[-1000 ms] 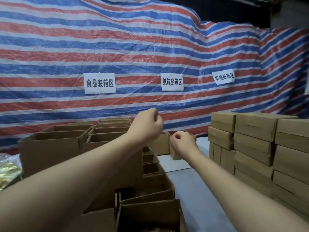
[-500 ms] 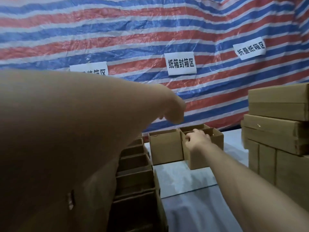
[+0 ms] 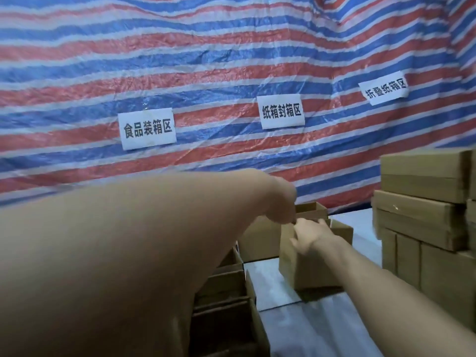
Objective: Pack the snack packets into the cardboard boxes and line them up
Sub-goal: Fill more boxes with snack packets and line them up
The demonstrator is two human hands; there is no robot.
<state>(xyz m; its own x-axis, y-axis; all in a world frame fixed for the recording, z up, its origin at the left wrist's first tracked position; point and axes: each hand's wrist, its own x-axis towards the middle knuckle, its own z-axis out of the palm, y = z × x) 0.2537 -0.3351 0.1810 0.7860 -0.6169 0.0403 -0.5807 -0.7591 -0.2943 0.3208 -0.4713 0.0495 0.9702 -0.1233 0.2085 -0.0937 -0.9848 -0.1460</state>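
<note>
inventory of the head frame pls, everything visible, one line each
open box: 1, brown cardboard, table centre, under the right hand
second open box: 1, brown, just behind and left of it, partly hidden by the left hand
row of open boxes: several, count unclear, brown, left of the table, running toward the camera
closed boxes: a stack, exact count unclear, brown, right edge
table: 1, whitish covering
tarp: 1, red, blue and white stripes, backdrop
paper signs: 3, white with black characters, on the tarp
left hand: 1, fingers curled down above the boxes; grasp not visible
right hand: 1, grips the open box's top rim
</note>
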